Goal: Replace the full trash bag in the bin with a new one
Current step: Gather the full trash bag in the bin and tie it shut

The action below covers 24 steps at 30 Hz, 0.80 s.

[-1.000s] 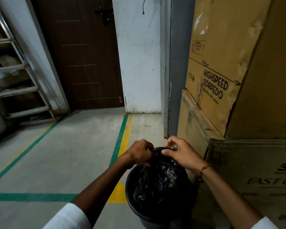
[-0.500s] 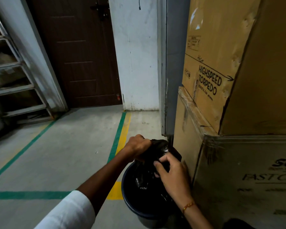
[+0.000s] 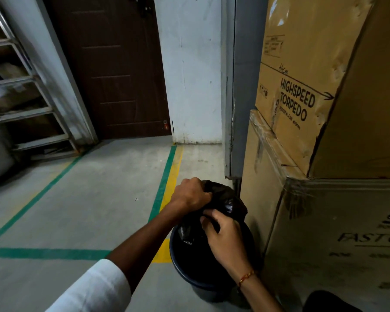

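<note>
Compared with half a second back, I see little change: my left hand [image 3: 190, 194] still clenches the gathered neck of the black trash bag [image 3: 225, 202], and my right hand [image 3: 225, 239] has slid slightly lower on the bunched plastic, fingers curled and pinching it just under the left fist. A full second ago both hands sat level at the bag's top, pulling it shut; now the right one is below the left.

I count two hands, one bag, one dark round bin [image 3: 189, 278], and two stacked cardboard boxes: the upper box [image 3: 302, 86] marked "HIGHSPEED TORPEDO" and the lower box [image 3: 324, 233] just right of the bin. The bag sits inside the bin, its neck raised above the rim.

The bin's interior is too dark for me to read, my right forearm covers its near right edge, and the lower box's lettering is cut off at the frame edge.
</note>
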Each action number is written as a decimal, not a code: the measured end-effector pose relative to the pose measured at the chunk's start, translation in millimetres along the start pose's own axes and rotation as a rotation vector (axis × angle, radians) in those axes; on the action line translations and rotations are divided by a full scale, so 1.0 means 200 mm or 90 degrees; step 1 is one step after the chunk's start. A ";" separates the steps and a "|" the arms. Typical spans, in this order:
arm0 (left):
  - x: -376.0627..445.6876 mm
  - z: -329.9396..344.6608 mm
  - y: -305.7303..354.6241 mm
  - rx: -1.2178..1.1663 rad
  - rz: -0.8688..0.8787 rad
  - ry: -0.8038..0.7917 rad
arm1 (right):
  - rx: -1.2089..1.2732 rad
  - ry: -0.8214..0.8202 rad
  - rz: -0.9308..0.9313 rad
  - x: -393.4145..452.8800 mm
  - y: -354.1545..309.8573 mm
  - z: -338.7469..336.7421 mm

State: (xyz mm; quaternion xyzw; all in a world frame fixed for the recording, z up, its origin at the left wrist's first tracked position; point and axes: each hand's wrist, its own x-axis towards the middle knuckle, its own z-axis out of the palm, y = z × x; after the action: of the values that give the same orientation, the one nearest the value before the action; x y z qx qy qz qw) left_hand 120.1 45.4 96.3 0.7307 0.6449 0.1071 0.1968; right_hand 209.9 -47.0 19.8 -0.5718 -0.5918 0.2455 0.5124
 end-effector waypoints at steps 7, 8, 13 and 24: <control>-0.15 0.04 0.08 0.278 0.087 0.118 | 0.033 -0.042 0.030 0.04 0.02 0.03; -0.16 0.04 0.08 0.287 0.084 0.130 | 0.032 -0.054 0.018 0.03 0.03 0.03; -0.21 0.02 0.06 0.417 0.119 0.193 | 0.010 -0.055 -0.018 0.01 0.09 0.12; -0.24 0.06 -0.06 0.165 0.086 0.176 | 0.074 -0.085 0.000 -0.04 0.03 0.17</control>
State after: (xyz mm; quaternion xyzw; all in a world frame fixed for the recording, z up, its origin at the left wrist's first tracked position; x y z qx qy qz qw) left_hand 107.1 -2.2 83.9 0.7700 0.6235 0.1355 0.0035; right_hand 181.5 -43.6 0.3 -0.5234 -0.6093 0.3174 0.5040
